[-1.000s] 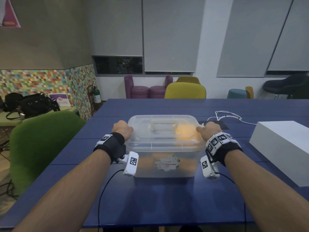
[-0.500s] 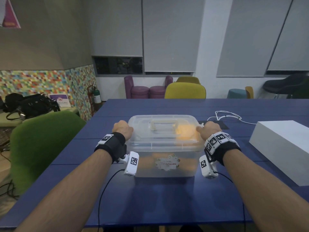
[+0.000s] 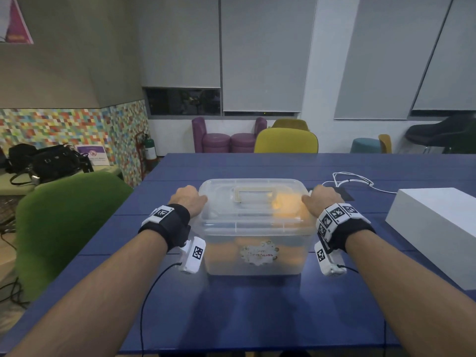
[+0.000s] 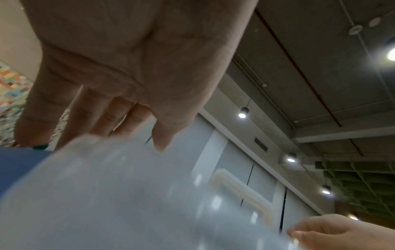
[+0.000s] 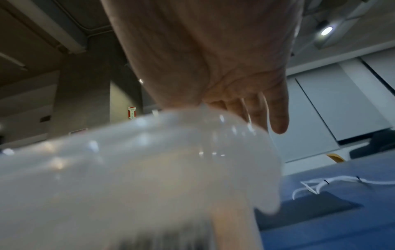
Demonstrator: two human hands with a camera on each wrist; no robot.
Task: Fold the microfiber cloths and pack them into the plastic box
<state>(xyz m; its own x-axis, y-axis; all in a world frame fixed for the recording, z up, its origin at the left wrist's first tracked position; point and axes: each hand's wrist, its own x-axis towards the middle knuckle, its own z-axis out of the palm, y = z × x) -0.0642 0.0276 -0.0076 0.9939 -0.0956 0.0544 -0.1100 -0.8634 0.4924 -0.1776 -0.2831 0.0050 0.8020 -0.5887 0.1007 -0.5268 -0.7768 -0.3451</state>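
Plastic box (image 3: 253, 228), lidded, sits on blue table (image 3: 257, 318); both hands' straight-fingered grip presses its sides.

I see a blue table (image 3: 231, 318). On it sit the lidded plastic box (image 3: 253, 253), a white box (image 3: 435, 228) at right, a white cable (image 3: 353, 177) and a dark pad (image 3: 343, 194) behind.

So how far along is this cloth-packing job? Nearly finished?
Seemingly close to finished. Orange cloths show through the plastic box, and its lid is on. The left hand and right hand rest on the lid's ends, perhaps pressing it shut. No loose cloths are visible on the table.
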